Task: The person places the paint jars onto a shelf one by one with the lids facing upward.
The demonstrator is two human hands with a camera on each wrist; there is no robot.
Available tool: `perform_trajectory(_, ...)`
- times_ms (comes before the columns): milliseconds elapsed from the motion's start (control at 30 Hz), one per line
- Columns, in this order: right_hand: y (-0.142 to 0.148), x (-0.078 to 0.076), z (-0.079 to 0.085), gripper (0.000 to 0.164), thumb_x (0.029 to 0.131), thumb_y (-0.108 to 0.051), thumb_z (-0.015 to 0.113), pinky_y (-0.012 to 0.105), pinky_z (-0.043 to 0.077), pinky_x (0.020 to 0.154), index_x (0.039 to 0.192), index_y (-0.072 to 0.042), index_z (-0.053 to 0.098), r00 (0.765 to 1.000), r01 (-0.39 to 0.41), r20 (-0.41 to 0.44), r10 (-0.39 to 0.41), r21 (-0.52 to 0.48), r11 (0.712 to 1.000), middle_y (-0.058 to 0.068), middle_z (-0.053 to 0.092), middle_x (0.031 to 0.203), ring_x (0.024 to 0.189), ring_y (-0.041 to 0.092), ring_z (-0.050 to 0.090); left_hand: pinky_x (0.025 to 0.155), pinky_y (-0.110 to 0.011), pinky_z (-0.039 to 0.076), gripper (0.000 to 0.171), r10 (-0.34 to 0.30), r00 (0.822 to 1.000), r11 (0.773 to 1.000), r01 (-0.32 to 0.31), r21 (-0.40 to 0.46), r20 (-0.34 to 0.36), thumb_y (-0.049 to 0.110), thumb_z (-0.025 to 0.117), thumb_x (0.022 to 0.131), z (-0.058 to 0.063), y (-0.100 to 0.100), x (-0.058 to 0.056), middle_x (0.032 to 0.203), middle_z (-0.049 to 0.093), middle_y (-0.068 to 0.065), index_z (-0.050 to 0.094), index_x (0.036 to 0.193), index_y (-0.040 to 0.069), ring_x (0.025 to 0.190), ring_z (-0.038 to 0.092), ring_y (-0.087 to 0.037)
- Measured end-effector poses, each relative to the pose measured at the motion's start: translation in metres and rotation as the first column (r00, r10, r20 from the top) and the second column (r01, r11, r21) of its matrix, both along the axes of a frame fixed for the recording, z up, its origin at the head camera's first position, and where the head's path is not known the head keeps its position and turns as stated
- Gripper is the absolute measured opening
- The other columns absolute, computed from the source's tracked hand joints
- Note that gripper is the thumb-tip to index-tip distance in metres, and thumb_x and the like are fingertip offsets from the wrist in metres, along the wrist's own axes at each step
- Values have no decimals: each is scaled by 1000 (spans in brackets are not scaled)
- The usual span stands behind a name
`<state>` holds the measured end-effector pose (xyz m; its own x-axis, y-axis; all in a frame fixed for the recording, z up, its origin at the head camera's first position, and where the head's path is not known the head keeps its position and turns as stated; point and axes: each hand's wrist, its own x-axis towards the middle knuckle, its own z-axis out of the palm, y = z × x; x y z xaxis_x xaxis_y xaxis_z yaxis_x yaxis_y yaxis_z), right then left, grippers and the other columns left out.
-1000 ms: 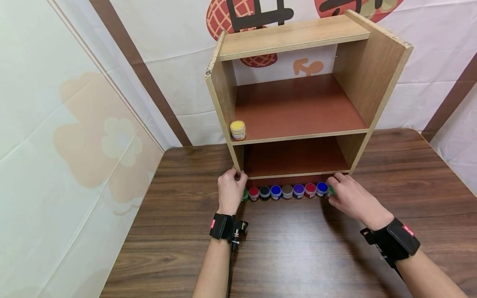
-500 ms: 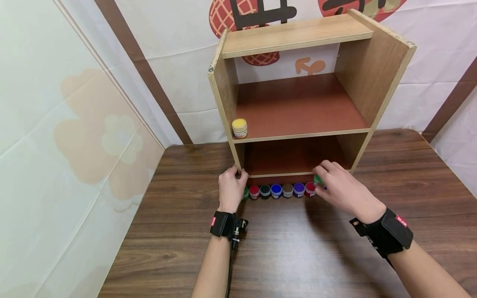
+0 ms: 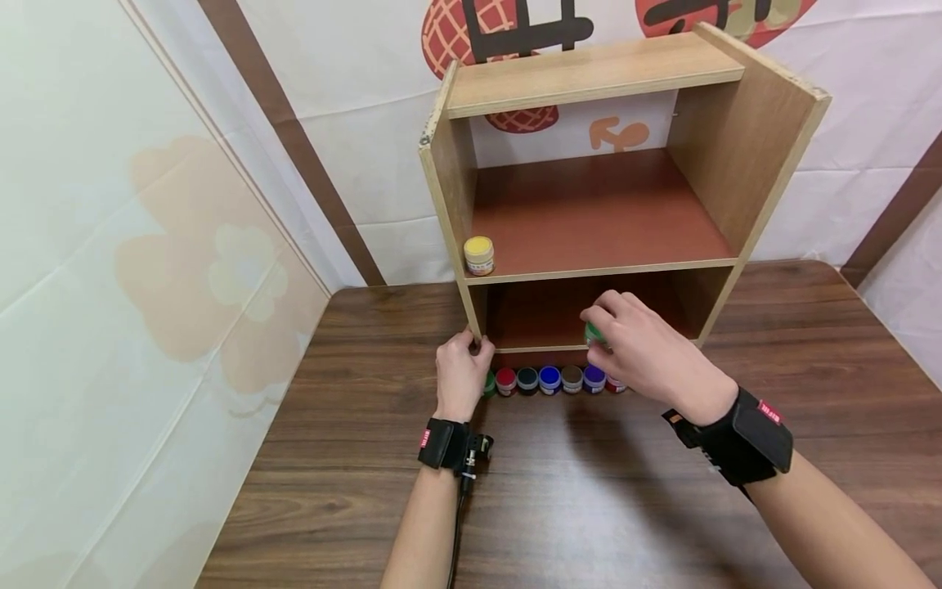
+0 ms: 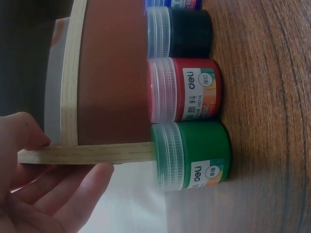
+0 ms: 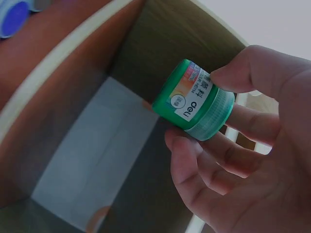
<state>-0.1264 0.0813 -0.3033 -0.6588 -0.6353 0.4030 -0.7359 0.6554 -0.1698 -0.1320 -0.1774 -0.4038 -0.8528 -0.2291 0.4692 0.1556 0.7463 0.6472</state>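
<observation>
My right hand (image 3: 651, 356) pinches a green paint jar (image 5: 197, 99) between thumb and fingers, raised in front of the shelf's lower compartment. In the right wrist view the jar is tilted, its label facing the camera. My left hand (image 3: 459, 376) grips the lower front edge of the wooden shelf's left side panel (image 4: 107, 154), thumb on one face and fingers on the other. Along the shelf's base stands a row of paint jars: another green jar (image 4: 206, 155) at the left end, then a red jar (image 4: 199, 90), a dark jar (image 4: 192, 33) and several more. My right hand partly covers the row's right end.
A yellow paint jar (image 3: 479, 256) stands at the left front of the shelf's middle board (image 3: 603, 213). The shelf rests on a brown wood-grain table (image 3: 353, 458). Behind it hangs a printed white cloth (image 3: 353, 164), with a pale panel (image 3: 81, 343) at the left.
My right hand has lifted the green jar from the right end of the row and carried it up and leftward. My left hand stays on the side panel.
</observation>
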Motion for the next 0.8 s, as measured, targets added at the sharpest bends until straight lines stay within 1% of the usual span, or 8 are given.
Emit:
perform_trajectory(233,-15,-3,26,30,82,-7,66,33,49,71,111,2,64,996,-49,-76,46,-40,998,15,57,101,89,26,52,43,-20,33,19,-3,1000,1000,3,7,4,12,60,89,-1,0,0,65,60,-7,62,72,5,51,49,-12)
perform_trajectory(400,-24,-5,39,29,83,-7,65,34,48,71,110,2,65,991,-66,-124,59,-54,996,16,56,100,89,27,51,43,-20,36,16,-6,1000,1000,6,10,15,13,59,90,-1,0,0,69,64,-7,64,78,5,54,51,-12)
perform_trajectory(533,-31,-7,48,30,84,-8,65,34,49,73,112,2,65,990,-69,-125,61,-64,996,17,57,102,90,28,52,44,-21,38,14,-9,1000,1000,9,7,11,13,58,90,-1,-1,0,72,66,-7,66,81,5,56,54,-12)
perform_trajectory(800,-44,-14,63,31,84,-7,64,36,50,78,115,2,65,991,-64,-123,54,-79,995,18,58,105,93,30,53,46,-21,38,14,-10,1000,1000,10,-3,4,12,59,89,0,-1,1,69,64,-6,63,77,6,55,52,-12)
